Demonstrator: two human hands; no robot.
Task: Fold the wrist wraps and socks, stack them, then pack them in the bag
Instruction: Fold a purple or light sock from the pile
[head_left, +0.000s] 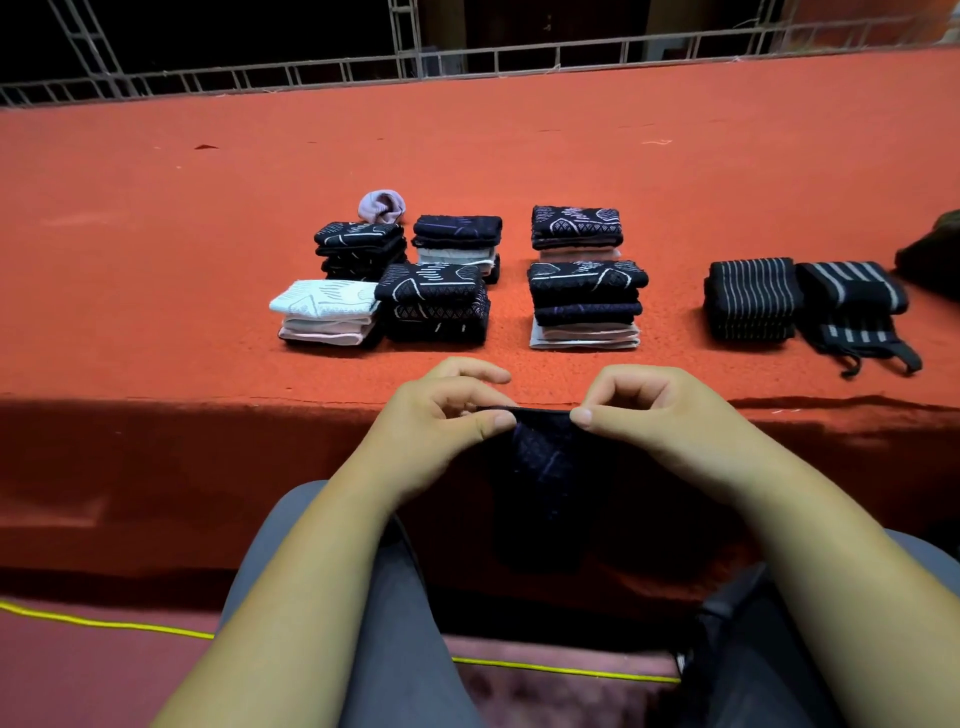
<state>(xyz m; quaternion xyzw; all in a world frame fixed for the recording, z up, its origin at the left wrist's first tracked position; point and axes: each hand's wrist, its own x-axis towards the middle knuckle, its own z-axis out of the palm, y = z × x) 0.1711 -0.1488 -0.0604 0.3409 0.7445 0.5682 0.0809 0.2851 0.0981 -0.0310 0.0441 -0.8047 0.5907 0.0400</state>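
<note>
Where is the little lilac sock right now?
In the head view, the lilac sock lies on the orange table, left of centre, just behind the back-left stack of black socks.

Both hands close together, pinching

**Colours: mostly black on orange-red**

Your sock is dark navy with a faint diamond weave. Stacks are black with white line patterns, some layers white or pale pink. Loose sock is lilac. Wraps: black, thin grey stripes. Cloth is orange-red, cord yellow.
</note>
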